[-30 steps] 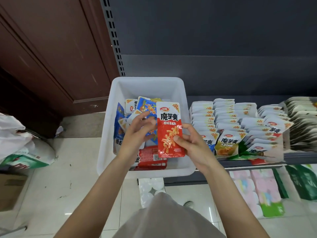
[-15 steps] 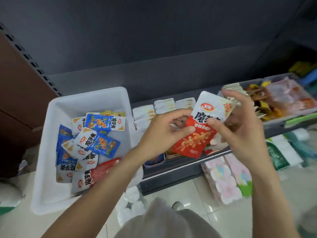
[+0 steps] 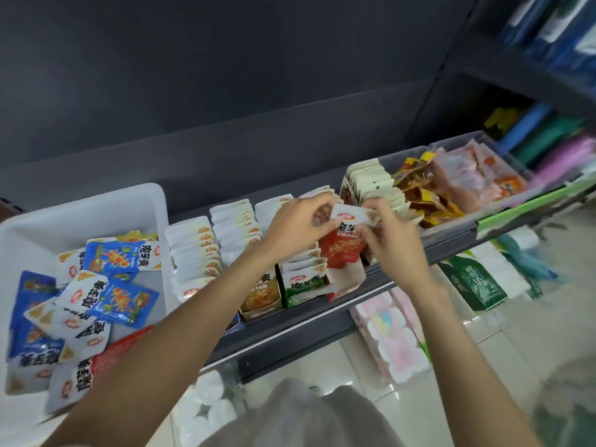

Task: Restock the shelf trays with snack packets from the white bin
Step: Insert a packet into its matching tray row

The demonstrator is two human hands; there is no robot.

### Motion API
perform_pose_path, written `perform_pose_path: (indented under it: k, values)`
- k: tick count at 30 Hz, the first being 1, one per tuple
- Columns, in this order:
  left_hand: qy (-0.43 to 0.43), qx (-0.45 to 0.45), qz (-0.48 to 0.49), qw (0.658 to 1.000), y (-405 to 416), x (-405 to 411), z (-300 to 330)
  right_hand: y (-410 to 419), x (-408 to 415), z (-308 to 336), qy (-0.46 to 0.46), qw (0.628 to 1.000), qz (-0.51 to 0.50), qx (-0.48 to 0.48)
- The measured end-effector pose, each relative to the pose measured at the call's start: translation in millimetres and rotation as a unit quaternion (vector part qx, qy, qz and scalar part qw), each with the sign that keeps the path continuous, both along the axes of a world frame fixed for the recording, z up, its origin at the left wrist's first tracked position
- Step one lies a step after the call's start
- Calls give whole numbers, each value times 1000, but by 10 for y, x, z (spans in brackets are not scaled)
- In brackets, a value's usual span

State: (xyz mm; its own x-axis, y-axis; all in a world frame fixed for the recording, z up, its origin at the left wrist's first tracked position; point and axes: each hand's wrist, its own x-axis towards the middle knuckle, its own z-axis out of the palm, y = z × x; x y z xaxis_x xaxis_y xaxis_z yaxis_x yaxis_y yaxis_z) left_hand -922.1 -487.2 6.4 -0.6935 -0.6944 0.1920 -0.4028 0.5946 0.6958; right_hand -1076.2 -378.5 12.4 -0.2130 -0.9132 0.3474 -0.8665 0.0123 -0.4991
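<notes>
A red snack packet (image 3: 342, 245) with a white top hangs upright over the red cardboard shelf tray (image 3: 346, 280). My left hand (image 3: 295, 229) pinches its white top edge from the left. My right hand (image 3: 392, 241) pinches the same edge from the right. The white bin (image 3: 87, 208) sits at the far left and holds several blue and red packets (image 3: 121, 296). Rows of white-topped packets (image 3: 196, 250) fill the shelf trays between the bin and my hands.
A clear tray (image 3: 451, 185) of yellow, orange and pink snacks stands at the right end of the shelf (image 3: 322, 321). Below the shelf lie pastel tissue packs (image 3: 392, 343), a green pack (image 3: 475, 285) and white rolls (image 3: 206, 404) on the tiled floor.
Both hands carried the red packet from above the white bin rightward to the shelf trays and lowered it toward the red tray. The view swung right with them.
</notes>
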Motion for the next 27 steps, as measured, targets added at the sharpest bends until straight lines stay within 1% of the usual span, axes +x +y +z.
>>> perform_pose_path:
  k: [2, 5, 7, 9, 11, 13, 15, 16, 18, 20, 22, 24, 25, 27]
  values:
    - [-60, -41, 12, 997, -57, 32, -55, -75, 36, -151, 26, 999, 3, 20]
    - [-125, -97, 6, 987, -98, 18, -117, -154, 50, -337, 150, 987, -40, 29]
    - [-145, -130, 13, 981, -85, -19, -141, -184, 71, -418, 184, 980, -73, 29]
    - [-133, -134, 32, 982, -67, -39, -143, -206, 101, -453, 179, 979, -93, 31]
    - [-105, -120, 52, 986, -56, -15, -98, -192, 120, -405, 151, 983, -105, 20]
    - [-59, -121, 78, 988, -29, 95, 7, -120, 166, -253, 89, 989, -116, -10]
    - [18, -141, 107, 984, 31, 297, 123, 6, 249, -55, 7, 992, -114, -56]
    - [52, -152, 120, 980, 70, 436, 163, 69, 313, 47, -31, 991, -101, -82]
    - [94, -169, 145, 970, 160, 771, 185, 166, 489, 243, -93, 988, -53, -113]
    - [110, -175, 180, 962, 266, 1173, 150, 211, 726, 390, -127, 986, 21, -107]
    - [107, -172, 224, 953, 398, 1624, 76, 190, 1013, 450, -130, 983, 103, -76]
    - [78, -149, 263, 950, 548, 2102, -37, 121, 1353, 415, -107, 979, 172, -37]
    - [47, -128, 276, 951, 620, 2334, -111, 78, 1542, 363, -99, 975, 200, -14]
    - [-47, -68, 297, 951, 729, 2775, -293, 5, 1945, 263, -88, 962, 258, 34]
